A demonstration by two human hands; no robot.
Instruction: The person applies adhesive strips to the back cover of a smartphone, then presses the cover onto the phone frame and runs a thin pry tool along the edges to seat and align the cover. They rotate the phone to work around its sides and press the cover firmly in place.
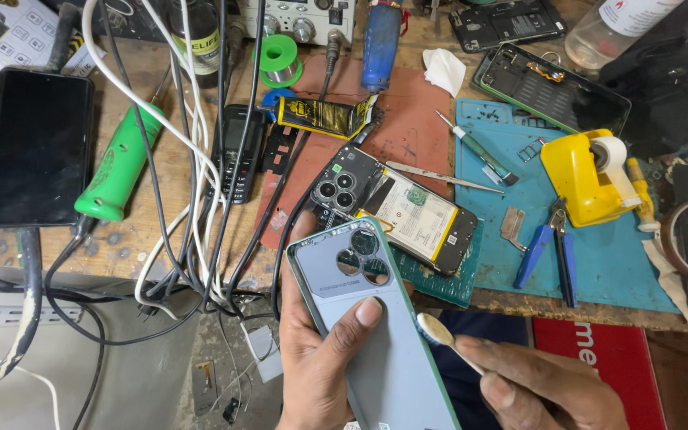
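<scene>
My left hand (316, 358) holds a pale blue phone back cover (376, 334) with camera cut-outs, inner side up, thumb pressed on its middle. My right hand (543, 386) grips a white toothbrush (438, 333), whose head sits just off the cover's right edge. Right behind the cover an opened phone (396, 207) lies on the bench with its battery and camera modules exposed.
The wooden bench holds a blue mat (599, 263) with a yellow tape dispenser (587, 175), blue-handled pliers (547, 251), a screwdriver (479, 151) and tweezers (443, 177). At left lie a black phone (37, 147), a green-handled tool (121, 163), tangled cables (193, 199) and a glue tube (324, 115).
</scene>
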